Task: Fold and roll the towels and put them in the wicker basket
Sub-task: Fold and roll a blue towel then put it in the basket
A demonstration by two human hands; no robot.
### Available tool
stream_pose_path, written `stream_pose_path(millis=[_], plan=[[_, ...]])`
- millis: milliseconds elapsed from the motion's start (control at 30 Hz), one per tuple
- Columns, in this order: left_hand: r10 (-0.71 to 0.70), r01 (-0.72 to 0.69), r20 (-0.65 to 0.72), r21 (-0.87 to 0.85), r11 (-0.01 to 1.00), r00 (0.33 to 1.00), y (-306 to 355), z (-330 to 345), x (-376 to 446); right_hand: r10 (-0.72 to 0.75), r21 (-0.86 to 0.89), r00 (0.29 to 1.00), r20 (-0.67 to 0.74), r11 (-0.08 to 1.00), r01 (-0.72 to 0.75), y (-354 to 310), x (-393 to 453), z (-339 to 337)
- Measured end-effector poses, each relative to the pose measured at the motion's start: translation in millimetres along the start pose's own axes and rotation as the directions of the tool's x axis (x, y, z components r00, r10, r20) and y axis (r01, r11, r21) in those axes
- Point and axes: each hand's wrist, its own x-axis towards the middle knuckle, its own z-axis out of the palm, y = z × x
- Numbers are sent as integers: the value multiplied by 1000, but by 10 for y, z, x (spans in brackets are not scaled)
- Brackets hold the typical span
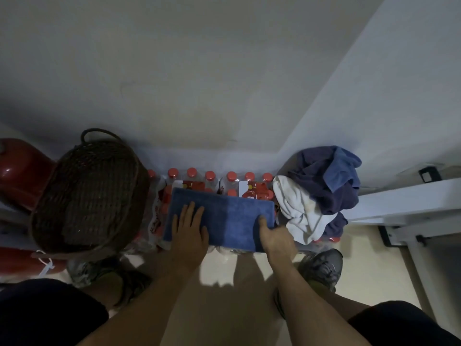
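Head view: left hand (190, 227) flat on blue towel (224, 216).

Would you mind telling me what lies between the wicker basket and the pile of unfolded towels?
In the head view, the folded blue towel lies between basket and pile, on packs of red-capped bottles, under both hands.

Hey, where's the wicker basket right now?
In the head view the wicker basket sits at the left, beside the packs of red-capped bottles that carry the folded blue towel, with a red container behind it.
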Motion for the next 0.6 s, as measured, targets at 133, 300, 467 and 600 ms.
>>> stream_pose_path(millis=[133, 300, 467, 600], plan=[[5, -17, 77, 158, 987, 997, -50, 89, -56, -26, 24, 999, -30, 999, 27, -177, 147, 20], [-20, -4, 105, 217, 976, 994, -55, 125, -40, -194, 265, 970, -147, 937, 228, -213, 174, 57], [-43, 21, 109, 194, 981, 993, -24, 139, -34, -287, 234, 940, -182, 916, 325, -55, 210, 11], [22, -50, 170, 163, 985, 985, 35, 128, -62, -230, 175, 957, -175, 950, 260, 46, 275, -79]])
